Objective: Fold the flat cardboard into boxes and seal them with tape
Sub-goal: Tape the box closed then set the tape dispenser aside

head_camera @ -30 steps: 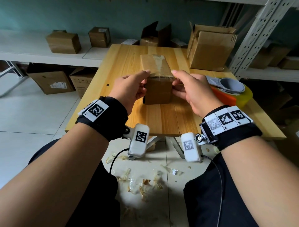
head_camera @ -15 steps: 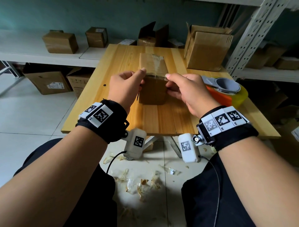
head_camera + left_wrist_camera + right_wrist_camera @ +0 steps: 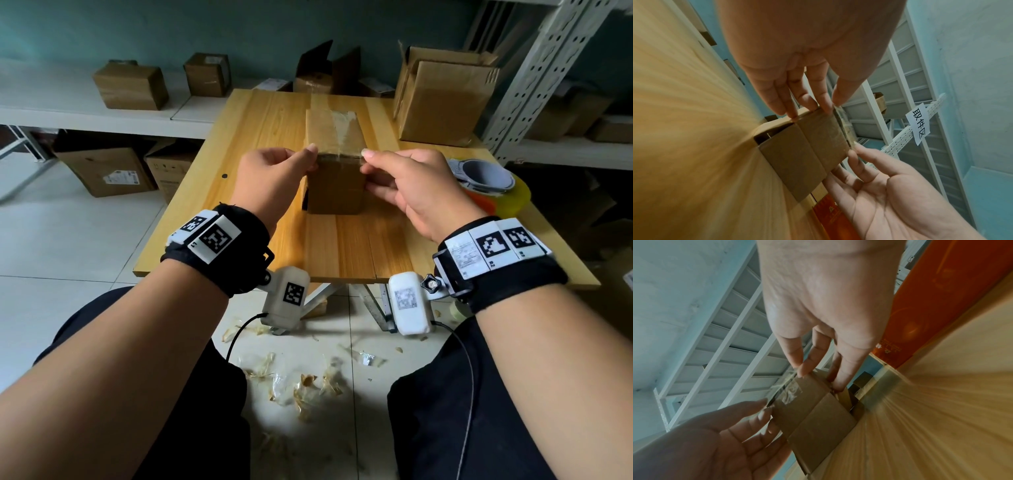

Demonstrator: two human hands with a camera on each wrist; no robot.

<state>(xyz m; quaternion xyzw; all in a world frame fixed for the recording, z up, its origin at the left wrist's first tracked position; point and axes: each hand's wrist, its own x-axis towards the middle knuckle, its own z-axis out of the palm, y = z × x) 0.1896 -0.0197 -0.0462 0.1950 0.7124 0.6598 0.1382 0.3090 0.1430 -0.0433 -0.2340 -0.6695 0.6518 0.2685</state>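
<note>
A small brown cardboard box (image 3: pixel 334 185) stands on the wooden table (image 3: pixel 260 137), with clear tape (image 3: pixel 342 126) along its top. My left hand (image 3: pixel 308 161) is at the box's near left top corner, thumb on the taped edge and straight fingers against the left side. My right hand (image 3: pixel 368 164) mirrors it at the right corner. The left wrist view shows the box (image 3: pixel 809 151) between my left hand (image 3: pixel 818 107) and right hand (image 3: pixel 855 155). In the right wrist view the tape wrinkles over the box (image 3: pixel 813 415) edge under my right hand (image 3: pixel 818 376). A bottom flap gapes slightly.
An orange and yellow tape dispenser (image 3: pixel 486 185) lies on the table right of my right hand. A large open carton (image 3: pixel 442 99) stands at the back right corner. Small boxes (image 3: pixel 132 85) sit on the white shelf behind. A metal rack (image 3: pixel 548 68) rises at right. Tape scraps (image 3: pixel 301 387) litter the floor.
Both hands stay at the box's near top edge and the box keeps its place. Only the view has shifted a little.
</note>
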